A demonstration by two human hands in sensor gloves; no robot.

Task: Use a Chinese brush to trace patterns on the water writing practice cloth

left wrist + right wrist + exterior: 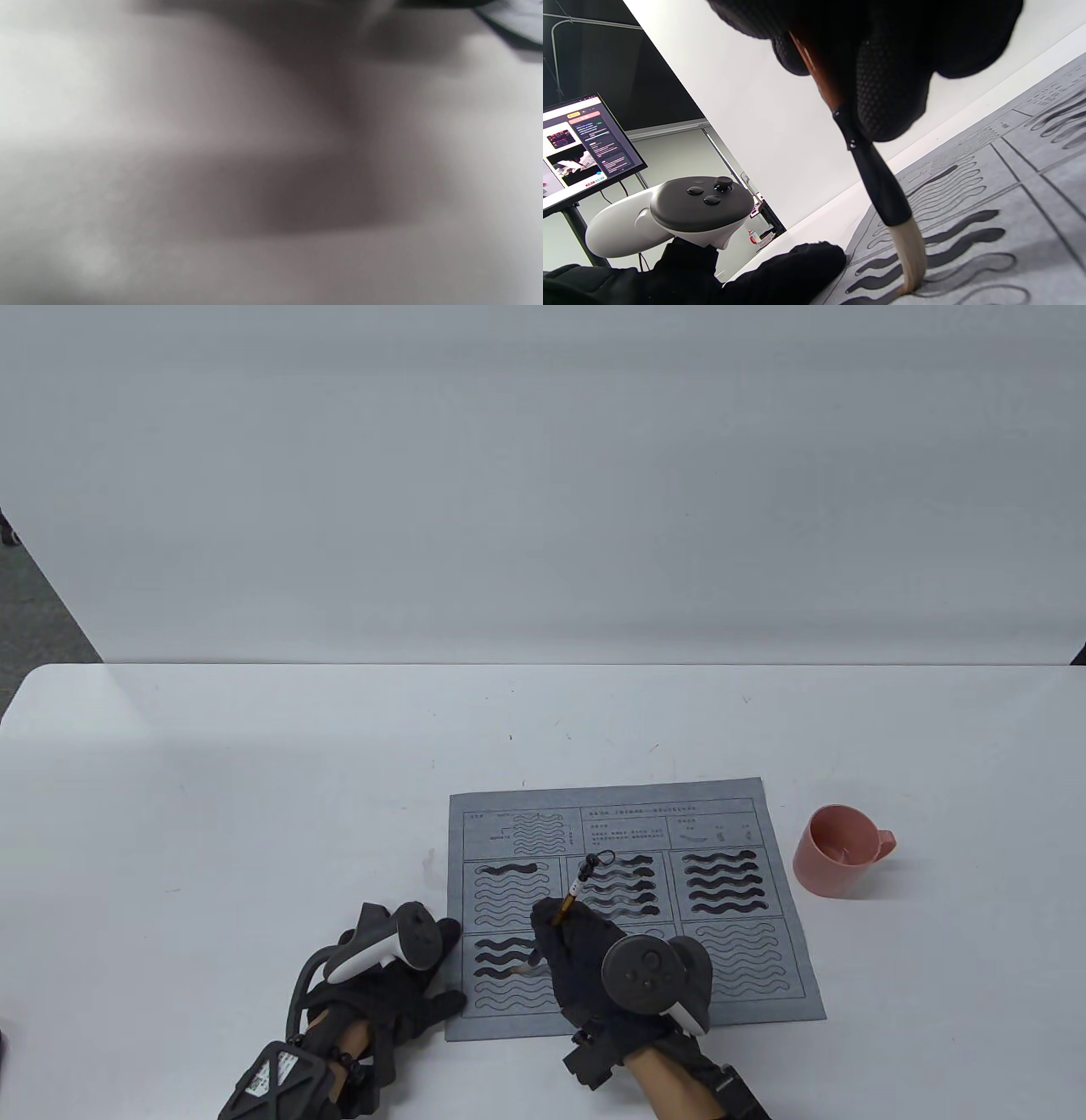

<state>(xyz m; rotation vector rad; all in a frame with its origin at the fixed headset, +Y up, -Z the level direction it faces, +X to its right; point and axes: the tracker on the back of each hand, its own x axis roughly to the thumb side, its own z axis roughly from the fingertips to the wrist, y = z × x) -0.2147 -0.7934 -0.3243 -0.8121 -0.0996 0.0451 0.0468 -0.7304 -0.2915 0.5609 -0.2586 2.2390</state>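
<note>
Both hands work at the table's near edge: right hand (594,963) grips the Chinese brush (882,186), pale tip touching a wavy line on the grey practice cloth (780,950); left hand (399,993) rests flat, fingers spread, at the cloth's left edge; pink cup (836,853) stands just right of it

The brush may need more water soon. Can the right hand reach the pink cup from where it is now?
Probably yes. The right hand grips the brush over the cloth, and the cup stands just beyond the cloth's right edge, open side up. Nothing lies between them on the table.
</note>
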